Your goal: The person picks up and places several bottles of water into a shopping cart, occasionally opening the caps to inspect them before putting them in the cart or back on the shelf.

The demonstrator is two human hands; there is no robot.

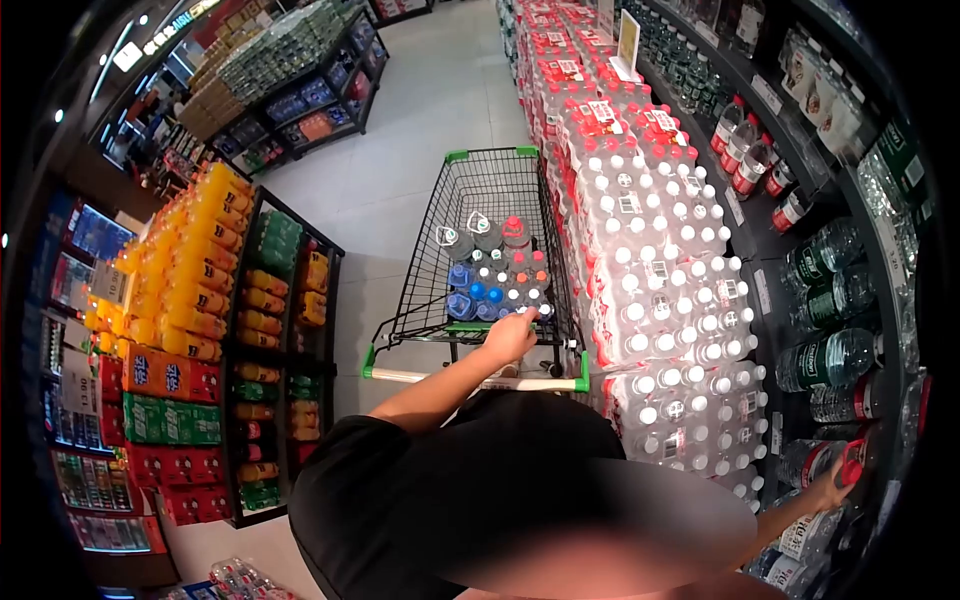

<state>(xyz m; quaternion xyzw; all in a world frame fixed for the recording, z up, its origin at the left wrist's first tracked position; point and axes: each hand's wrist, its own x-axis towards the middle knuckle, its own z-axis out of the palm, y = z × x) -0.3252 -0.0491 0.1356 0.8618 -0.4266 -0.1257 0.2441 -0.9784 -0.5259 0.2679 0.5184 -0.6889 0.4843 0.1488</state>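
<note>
My left hand (510,338) reaches over the handle of a black wire shopping cart (440,210) with green corners. Its fingers are closed at a white-capped bottle (545,311) near the cart's right rear corner. Several more bottles stand in the cart, with blue, white and red caps. Far to the right, my right hand (832,488) is at the dark shelf, closed around the red cap end of a large clear bottle (806,462) lying on its side.
Shrink-wrapped water bottles (665,300) are stacked close along the cart's right side. On the left stands a shelf (285,350) of drinks, with orange bottles (190,270) piled beside it. A grey tiled aisle (425,90) runs ahead, past another bottle display (300,70).
</note>
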